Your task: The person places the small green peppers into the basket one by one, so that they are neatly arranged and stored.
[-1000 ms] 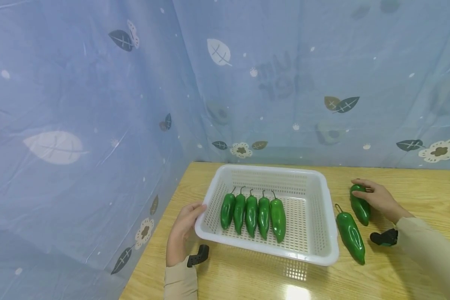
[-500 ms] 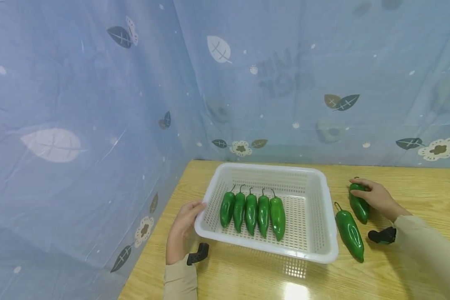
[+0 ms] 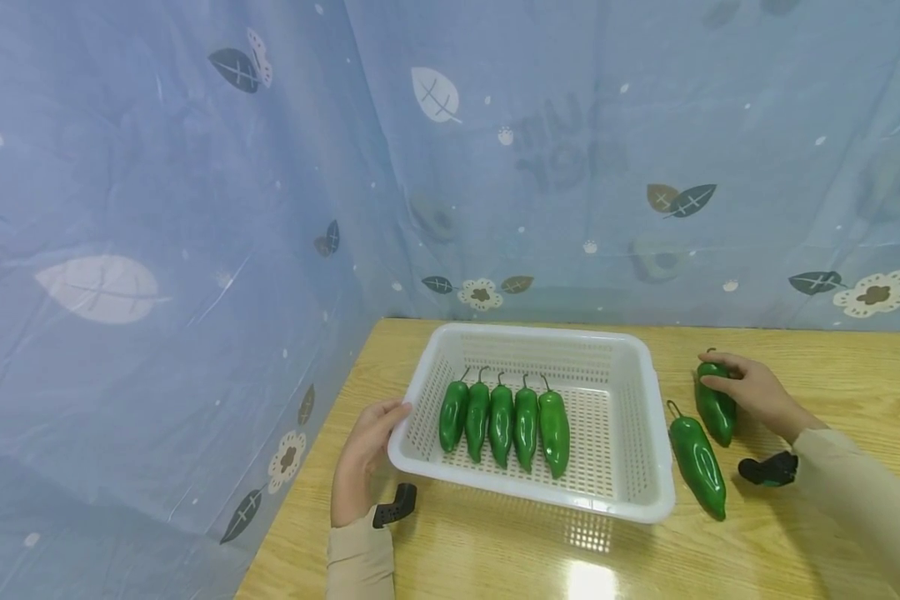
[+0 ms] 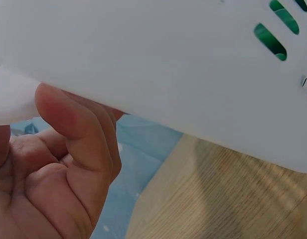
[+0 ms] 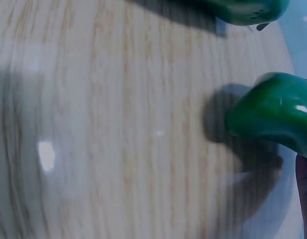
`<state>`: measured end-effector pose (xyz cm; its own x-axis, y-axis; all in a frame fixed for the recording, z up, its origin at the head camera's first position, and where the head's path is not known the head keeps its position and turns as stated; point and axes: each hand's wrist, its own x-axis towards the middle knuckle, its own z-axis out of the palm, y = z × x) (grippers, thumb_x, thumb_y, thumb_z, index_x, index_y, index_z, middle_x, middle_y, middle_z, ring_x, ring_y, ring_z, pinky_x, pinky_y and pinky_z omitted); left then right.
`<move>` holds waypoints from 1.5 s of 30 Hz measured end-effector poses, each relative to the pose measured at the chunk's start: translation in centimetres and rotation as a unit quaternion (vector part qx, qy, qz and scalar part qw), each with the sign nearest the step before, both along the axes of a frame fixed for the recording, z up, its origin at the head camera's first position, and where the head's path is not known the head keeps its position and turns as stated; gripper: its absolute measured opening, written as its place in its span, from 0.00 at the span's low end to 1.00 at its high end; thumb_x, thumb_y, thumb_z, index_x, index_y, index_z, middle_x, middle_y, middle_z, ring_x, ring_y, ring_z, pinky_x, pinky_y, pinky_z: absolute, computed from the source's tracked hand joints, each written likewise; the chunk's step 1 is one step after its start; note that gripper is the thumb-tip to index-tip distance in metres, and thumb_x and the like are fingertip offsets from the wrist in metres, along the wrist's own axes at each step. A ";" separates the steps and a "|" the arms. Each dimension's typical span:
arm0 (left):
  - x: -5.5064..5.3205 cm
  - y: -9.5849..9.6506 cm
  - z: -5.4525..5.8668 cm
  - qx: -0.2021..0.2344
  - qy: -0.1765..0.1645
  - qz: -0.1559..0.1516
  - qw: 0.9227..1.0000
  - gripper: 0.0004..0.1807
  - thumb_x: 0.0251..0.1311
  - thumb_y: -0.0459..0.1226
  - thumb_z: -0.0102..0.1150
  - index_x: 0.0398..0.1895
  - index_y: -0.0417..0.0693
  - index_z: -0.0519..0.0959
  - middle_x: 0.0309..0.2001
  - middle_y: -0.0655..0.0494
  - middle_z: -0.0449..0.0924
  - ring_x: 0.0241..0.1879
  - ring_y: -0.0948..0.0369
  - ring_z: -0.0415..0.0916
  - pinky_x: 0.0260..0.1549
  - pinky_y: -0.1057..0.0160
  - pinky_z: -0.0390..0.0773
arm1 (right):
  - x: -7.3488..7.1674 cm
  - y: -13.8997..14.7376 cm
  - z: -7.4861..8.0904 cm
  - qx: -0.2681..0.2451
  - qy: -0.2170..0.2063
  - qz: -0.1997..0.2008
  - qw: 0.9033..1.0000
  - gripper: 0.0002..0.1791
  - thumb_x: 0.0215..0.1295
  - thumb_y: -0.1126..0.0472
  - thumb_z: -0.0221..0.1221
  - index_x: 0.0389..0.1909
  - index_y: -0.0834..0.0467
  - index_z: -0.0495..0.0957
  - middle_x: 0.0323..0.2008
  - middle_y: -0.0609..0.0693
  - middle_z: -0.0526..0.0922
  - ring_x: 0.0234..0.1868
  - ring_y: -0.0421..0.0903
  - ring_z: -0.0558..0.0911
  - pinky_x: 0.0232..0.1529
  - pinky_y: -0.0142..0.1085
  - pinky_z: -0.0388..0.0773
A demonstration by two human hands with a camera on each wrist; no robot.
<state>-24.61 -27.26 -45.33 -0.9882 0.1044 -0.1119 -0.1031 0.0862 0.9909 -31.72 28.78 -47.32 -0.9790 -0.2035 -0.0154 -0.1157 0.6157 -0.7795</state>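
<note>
A white perforated plastic basket point(image 3: 525, 491) holds a row of several green peppers point(image 3: 502, 425), stems pointing to the back. My left hand point(image 3: 370, 442) grips its left end, thumb over the rim; in the left wrist view bent fingers point(image 4: 69, 112) press up against the white plastic. To the right of the basket, my right hand point(image 3: 757, 396) grips a green pepper point(image 3: 715, 417) from above. That pepper's lower end also shows at the edge of the right wrist view. Between it and the basket lies one more green pepper point(image 3: 697, 467), stem towards the back.
A wooden table point(image 3: 495, 558) carries everything. Blue patterned sheeting point(image 3: 570, 150) hangs behind it and along the left side. Black devices are at both wrists, the left one point(image 3: 395, 507) near the basket's front left corner and the right one point(image 3: 768, 469) beside the loose pepper.
The head view has shifted very slightly. Both hands keep their holds, and the basket and peppers stay where they were.
</note>
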 end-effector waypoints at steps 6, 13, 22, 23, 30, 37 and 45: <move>0.2 0.1 0.4 -0.001 -0.002 0.003 1.000 0.25 0.69 0.42 0.49 0.61 0.31 0.68 0.55 0.33 0.75 0.50 0.44 0.78 0.44 0.53 0.82 | 0.3 -0.1 1.0 -0.012 -0.009 -0.007 1.000 0.36 0.70 0.48 0.51 0.68 0.69 0.56 0.70 0.73 0.48 0.64 0.76 0.53 0.56 0.67 0.61; 0.2 0.1 0.4 -0.007 0.001 0.003 1.000 0.25 0.68 0.42 0.49 0.61 0.31 0.68 0.55 0.33 0.75 0.51 0.44 0.78 0.44 0.53 0.81 | 0.8 -0.4 2.3 -0.028 -0.030 0.001 0.999 0.38 0.70 0.44 0.50 0.71 0.65 0.54 0.72 0.70 0.45 0.66 0.75 0.51 0.57 0.67 0.59; 0.1 0.0 0.0 -0.007 0.008 0.003 1.000 0.25 0.69 0.41 0.49 0.60 0.29 0.69 0.54 0.32 0.75 0.50 0.44 0.79 0.44 0.54 0.82 | 1.4 -1.4 4.1 -0.041 -0.032 0.009 0.999 0.38 0.70 0.42 0.49 0.72 0.60 0.52 0.69 0.70 0.53 0.66 0.70 0.55 0.58 0.66 0.60; 0.1 0.1 0.0 -0.006 0.008 0.003 1.000 0.25 0.69 0.41 0.49 0.60 0.29 0.69 0.54 0.32 0.75 0.50 0.44 0.79 0.44 0.54 0.82 | 1.4 -1.6 4.4 -0.043 -0.035 0.010 0.998 0.39 0.70 0.42 0.49 0.72 0.59 0.52 0.70 0.70 0.52 0.67 0.70 0.55 0.58 0.66 0.59; 0.1 0.0 0.1 0.003 0.003 0.000 1.000 0.25 0.69 0.41 0.48 0.60 0.29 0.68 0.54 0.31 0.75 0.49 0.44 0.79 0.43 0.53 0.82 | 1.5 -2.8 5.9 -0.063 -0.039 0.018 0.997 0.37 0.69 0.43 0.49 0.73 0.56 0.52 0.72 0.68 0.49 0.67 0.59 0.62 0.60 0.57 0.66; 0.1 0.0 0.1 0.017 -0.001 -0.008 1.000 0.25 0.69 0.40 0.48 0.61 0.28 0.67 0.54 0.29 0.74 0.49 0.44 0.79 0.44 0.53 0.82 | 1.6 -3.6 6.8 -0.109 -0.050 0.029 0.992 0.35 0.71 0.46 0.48 0.73 0.58 0.51 0.69 0.66 0.54 0.44 0.21 0.73 0.44 0.25 0.76; 0.1 0.1 0.2 0.013 -0.002 0.000 1.000 0.24 0.69 0.40 0.48 0.60 0.29 0.69 0.55 0.30 0.74 0.50 0.43 0.78 0.43 0.53 0.82 | 1.9 -4.2 8.0 -0.131 -0.053 0.026 0.990 0.30 0.71 0.47 0.49 0.70 0.52 0.56 0.59 0.44 0.63 0.45 0.25 0.74 0.50 0.28 0.73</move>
